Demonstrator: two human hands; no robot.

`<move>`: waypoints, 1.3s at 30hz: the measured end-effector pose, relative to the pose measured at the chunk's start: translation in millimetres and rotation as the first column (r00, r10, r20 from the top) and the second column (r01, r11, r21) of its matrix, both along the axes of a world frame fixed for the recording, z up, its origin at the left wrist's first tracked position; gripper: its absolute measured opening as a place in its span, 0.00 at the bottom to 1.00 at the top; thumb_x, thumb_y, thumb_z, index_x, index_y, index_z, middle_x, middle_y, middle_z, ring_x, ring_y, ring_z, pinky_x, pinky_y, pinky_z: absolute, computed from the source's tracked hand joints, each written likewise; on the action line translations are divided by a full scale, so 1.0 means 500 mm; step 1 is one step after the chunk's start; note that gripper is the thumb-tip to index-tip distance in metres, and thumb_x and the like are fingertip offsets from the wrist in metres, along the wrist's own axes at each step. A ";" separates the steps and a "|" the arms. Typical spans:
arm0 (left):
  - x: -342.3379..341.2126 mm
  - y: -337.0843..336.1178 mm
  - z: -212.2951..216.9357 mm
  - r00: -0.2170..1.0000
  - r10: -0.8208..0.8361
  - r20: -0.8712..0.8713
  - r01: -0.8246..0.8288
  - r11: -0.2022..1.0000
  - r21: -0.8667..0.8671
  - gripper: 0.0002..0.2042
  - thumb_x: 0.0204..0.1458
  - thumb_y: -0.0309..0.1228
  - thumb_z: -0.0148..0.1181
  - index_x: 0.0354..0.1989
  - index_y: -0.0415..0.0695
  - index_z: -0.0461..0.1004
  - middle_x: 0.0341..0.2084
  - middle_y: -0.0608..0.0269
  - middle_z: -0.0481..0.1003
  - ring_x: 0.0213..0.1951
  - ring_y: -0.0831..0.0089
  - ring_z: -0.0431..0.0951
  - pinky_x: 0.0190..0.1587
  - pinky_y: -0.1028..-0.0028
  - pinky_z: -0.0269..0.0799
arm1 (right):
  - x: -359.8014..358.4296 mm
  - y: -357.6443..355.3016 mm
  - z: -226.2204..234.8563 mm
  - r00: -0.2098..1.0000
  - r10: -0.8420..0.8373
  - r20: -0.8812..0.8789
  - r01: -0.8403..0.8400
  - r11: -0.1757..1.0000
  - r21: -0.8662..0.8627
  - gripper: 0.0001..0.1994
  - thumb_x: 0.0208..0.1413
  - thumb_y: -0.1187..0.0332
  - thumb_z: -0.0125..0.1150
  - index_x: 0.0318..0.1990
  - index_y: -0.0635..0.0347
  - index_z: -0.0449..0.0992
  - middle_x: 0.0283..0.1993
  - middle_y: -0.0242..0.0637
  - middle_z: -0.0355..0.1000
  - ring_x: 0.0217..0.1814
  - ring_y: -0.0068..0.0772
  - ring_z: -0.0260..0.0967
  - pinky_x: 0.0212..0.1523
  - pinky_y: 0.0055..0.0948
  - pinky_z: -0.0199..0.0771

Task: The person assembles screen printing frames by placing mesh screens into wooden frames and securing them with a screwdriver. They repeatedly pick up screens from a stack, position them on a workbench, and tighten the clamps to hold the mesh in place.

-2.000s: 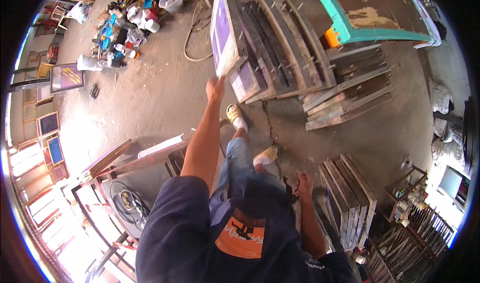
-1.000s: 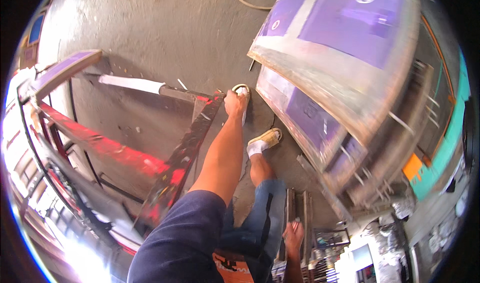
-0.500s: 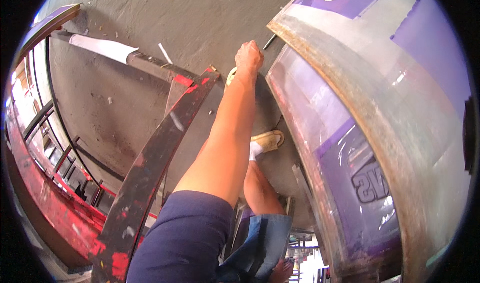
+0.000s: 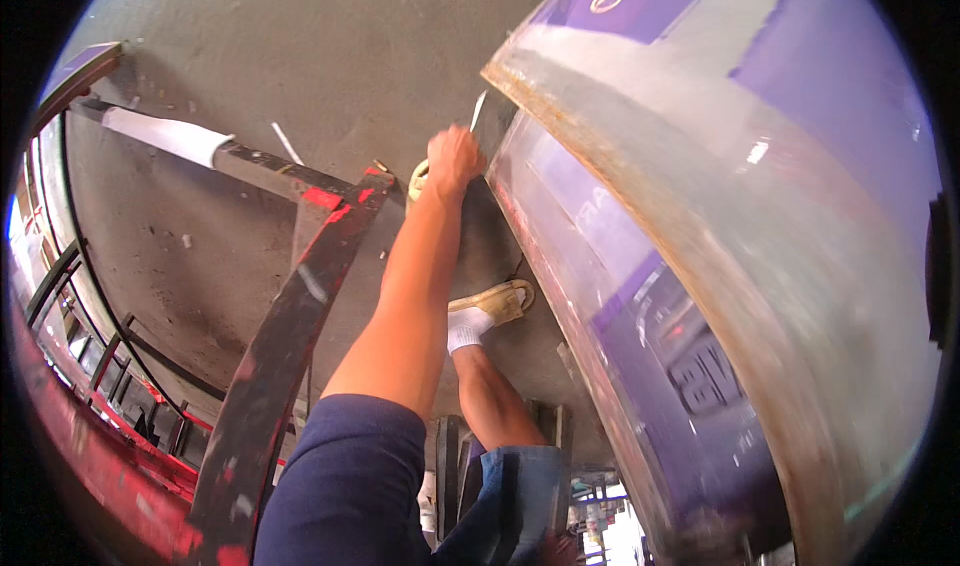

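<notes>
Left of the big purple framed panel (image 4: pixel 700 296), a red and black metal frame (image 4: pixel 290 366) leaned over the concrete floor (image 4: pixel 300 56), close enough to catch a swinging corner. My left hand (image 4: pixel 452 158) was closed tight on the panel's lower left edge, the panel standing upright just beside my yellow shoe (image 4: pixel 500 301). I judged a firm grip and a slow tilt safest here. My right hand was out of sight.

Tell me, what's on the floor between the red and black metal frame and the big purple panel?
In the head view, the person's own arm, left hand gripping the purple panel edge, and a foot in a white sock and tan shoe lie between it and the metal frame.
</notes>
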State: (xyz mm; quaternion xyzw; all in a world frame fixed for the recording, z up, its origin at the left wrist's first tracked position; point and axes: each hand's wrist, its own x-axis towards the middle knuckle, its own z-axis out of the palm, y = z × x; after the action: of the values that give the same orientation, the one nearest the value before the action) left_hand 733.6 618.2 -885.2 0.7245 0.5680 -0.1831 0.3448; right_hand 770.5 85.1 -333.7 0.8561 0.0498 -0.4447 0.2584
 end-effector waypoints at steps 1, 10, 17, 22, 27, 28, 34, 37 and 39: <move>-0.024 -0.029 0.040 0.994 0.107 -0.012 -0.107 0.992 -0.073 0.09 0.43 0.32 0.58 0.27 0.41 0.81 0.31 0.45 0.81 0.35 0.50 0.83 0.35 0.58 0.80 | -0.008 -0.003 0.009 1.000 -0.008 0.008 0.007 0.998 0.062 0.21 0.66 0.59 0.54 0.62 0.59 0.69 0.59 0.60 0.65 0.60 0.63 0.63 0.59 0.55 0.65; -0.125 -0.263 0.641 0.184 0.961 0.208 -0.485 0.273 -0.831 0.10 0.56 0.31 0.61 0.30 0.36 0.75 0.22 0.54 0.76 0.22 0.68 0.78 0.25 0.73 0.76 | 0.028 0.177 0.084 0.852 -0.416 -0.319 0.511 0.524 0.682 0.14 0.68 0.58 0.49 0.35 0.58 0.69 0.21 0.26 0.61 0.20 0.19 0.57 0.22 0.25 0.59; 0.027 -0.326 1.449 0.205 0.777 0.595 0.119 0.584 -0.803 0.09 0.61 0.29 0.54 0.39 0.33 0.74 0.33 0.48 0.80 0.32 0.65 0.82 0.37 0.70 0.80 | 0.087 0.373 0.470 0.943 -0.159 -0.294 0.303 0.038 0.952 0.13 0.65 0.61 0.56 0.44 0.65 0.72 0.30 0.42 0.74 0.31 0.32 0.75 0.30 0.33 0.71; 0.087 -0.392 1.685 0.282 0.519 0.807 0.499 0.639 -0.585 0.10 0.60 0.28 0.56 0.41 0.31 0.75 0.34 0.47 0.80 0.35 0.61 0.83 0.42 0.66 0.81 | 0.080 0.296 0.633 0.946 -0.324 -0.025 -0.002 -0.083 0.997 0.11 0.63 0.66 0.58 0.45 0.66 0.72 0.32 0.48 0.75 0.32 0.43 0.78 0.31 0.36 0.73; 0.127 -0.509 1.771 0.341 0.312 0.886 0.715 0.526 -0.461 0.09 0.59 0.26 0.57 0.39 0.31 0.76 0.33 0.48 0.80 0.36 0.60 0.83 0.41 0.64 0.82 | -0.004 0.186 0.687 0.777 -0.629 0.004 -0.115 -0.135 0.984 0.12 0.63 0.64 0.59 0.42 0.66 0.72 0.24 0.43 0.69 0.23 0.36 0.70 0.25 0.35 0.66; 0.122 -0.536 1.771 0.349 0.289 0.891 0.740 0.499 -0.451 0.08 0.59 0.26 0.57 0.39 0.31 0.75 0.33 0.49 0.80 0.36 0.60 0.83 0.41 0.65 0.81 | -0.029 0.164 0.692 0.748 -0.663 0.006 -0.125 -0.133 0.983 0.12 0.63 0.63 0.59 0.42 0.65 0.72 0.23 0.42 0.69 0.22 0.34 0.69 0.25 0.34 0.66; 0.078 -0.711 1.790 0.384 0.155 0.910 0.871 0.265 -0.413 0.07 0.60 0.25 0.58 0.37 0.32 0.76 0.32 0.57 0.81 0.35 0.73 0.81 0.42 0.74 0.78 | -0.169 0.024 0.696 0.549 -0.835 -0.037 -0.143 -0.137 0.980 0.13 0.65 0.62 0.57 0.42 0.65 0.72 0.22 0.40 0.67 0.22 0.29 0.64 0.26 0.33 0.64; 0.061 -0.801 1.802 0.291 0.028 0.956 0.943 0.158 -0.292 0.08 0.61 0.26 0.57 0.37 0.32 0.76 0.31 0.59 0.81 0.35 0.77 0.80 0.41 0.76 0.76 | -0.230 -0.032 0.719 0.421 -0.901 -0.105 -0.148 -0.182 0.972 0.13 0.65 0.62 0.56 0.43 0.66 0.72 0.23 0.43 0.67 0.23 0.28 0.62 0.27 0.33 0.63; 0.056 -0.853 1.816 0.081 -0.394 0.916 0.996 0.069 -0.058 0.11 0.61 0.32 0.57 0.38 0.34 0.78 0.29 0.63 0.80 0.35 0.80 0.78 0.40 0.76 0.74 | -0.271 -0.087 0.707 0.369 -0.921 -0.123 -0.145 -0.188 0.972 0.15 0.66 0.60 0.55 0.41 0.66 0.71 0.25 0.41 0.66 0.27 0.26 0.62 0.29 0.32 0.64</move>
State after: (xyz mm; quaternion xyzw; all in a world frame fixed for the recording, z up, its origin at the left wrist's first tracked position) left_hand 761.4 192.0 22.8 0.7032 -0.2556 -0.2506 0.6143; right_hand 635.1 41.6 20.1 0.7932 -0.1201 0.0558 -0.5944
